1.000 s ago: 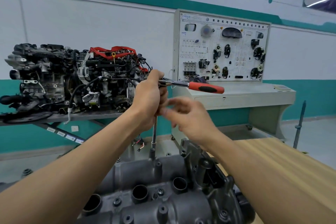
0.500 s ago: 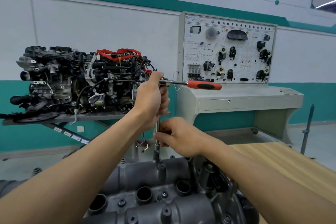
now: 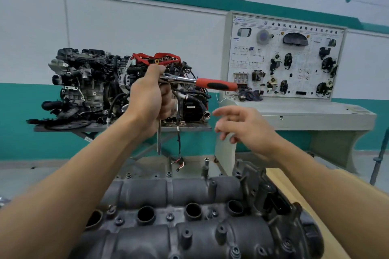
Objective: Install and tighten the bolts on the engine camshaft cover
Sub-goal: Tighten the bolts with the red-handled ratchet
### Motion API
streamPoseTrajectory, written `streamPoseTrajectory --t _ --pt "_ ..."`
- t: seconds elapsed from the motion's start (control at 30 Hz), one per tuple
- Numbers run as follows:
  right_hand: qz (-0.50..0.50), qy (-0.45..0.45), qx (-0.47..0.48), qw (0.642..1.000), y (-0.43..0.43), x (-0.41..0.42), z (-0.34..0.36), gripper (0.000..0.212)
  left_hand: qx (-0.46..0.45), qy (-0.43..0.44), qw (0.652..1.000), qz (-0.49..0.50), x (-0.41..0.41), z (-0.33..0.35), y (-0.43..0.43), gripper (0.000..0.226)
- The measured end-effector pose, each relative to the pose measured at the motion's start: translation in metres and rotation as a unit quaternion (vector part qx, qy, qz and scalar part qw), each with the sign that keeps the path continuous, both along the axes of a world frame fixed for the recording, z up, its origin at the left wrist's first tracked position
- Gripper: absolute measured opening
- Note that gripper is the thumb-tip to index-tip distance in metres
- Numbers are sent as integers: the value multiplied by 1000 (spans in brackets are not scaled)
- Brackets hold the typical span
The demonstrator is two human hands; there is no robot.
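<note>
A dull, rough-cast grey metal camshaft cover [image 3: 179, 193] sits beside a pale, smooth wood-grain tabletop [image 3: 315, 206]. The ratchet wrench [image 3: 200, 81] shows a bright, polished chrome shank and a matt red grip with a black rubbery inlay; its extension bar [image 3: 159, 141] is plain shiny steel. A small socket [image 3: 206, 161] gleams metallic on the cover's far edge.

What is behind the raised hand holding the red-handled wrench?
Behind the left hand gripping the wrench sits a complete engine on a metal stand. The hand covers the engine's middle, so that part cannot be seen.
</note>
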State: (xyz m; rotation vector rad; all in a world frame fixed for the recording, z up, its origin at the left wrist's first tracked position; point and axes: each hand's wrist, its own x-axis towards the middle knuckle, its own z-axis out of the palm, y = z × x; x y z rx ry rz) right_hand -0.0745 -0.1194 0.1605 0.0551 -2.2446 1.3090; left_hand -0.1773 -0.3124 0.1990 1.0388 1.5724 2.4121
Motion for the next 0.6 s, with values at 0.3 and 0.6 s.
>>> streamPoseTrajectory --t 0.3,0.6 --pt "13 -243 279 929 8 -5 -19 41 81 -64 993 -65 13 -10 20 56" --pt "22 -209 278 937 4 -26 -38 22 66 -76 992 -78 15 -17 31 52"
